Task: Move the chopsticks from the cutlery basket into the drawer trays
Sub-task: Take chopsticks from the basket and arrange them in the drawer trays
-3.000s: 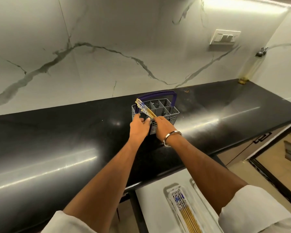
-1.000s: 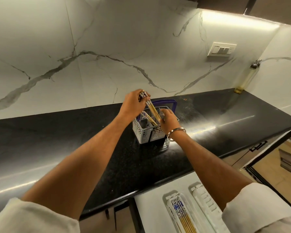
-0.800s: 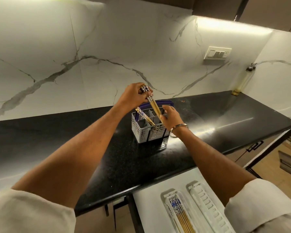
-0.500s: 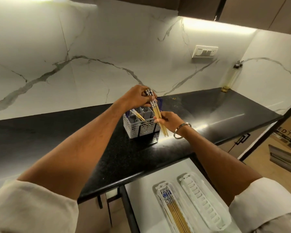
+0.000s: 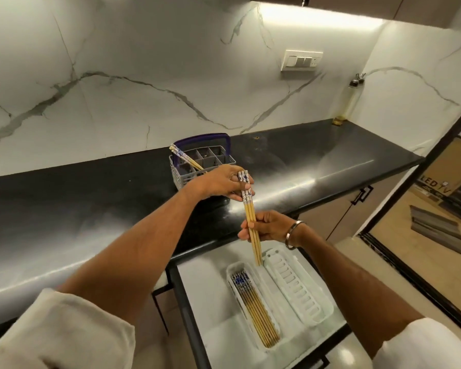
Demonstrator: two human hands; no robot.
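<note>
Now my left hand [image 5: 218, 182] and right hand [image 5: 269, 227] both clamp the chopstick bundle [image 5: 249, 214], tips above the drawer trays [image 5: 298, 288].

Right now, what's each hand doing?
Left hand: closed on the chopstick bundle, patterned end.
Right hand: closed on the same bundle, lower down.

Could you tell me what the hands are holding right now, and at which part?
Both hold one bundle of wooden chopsticks with blue-and-white patterned tops: the left hand grips the patterned top end, the right hand the plain wooden middle.
</note>
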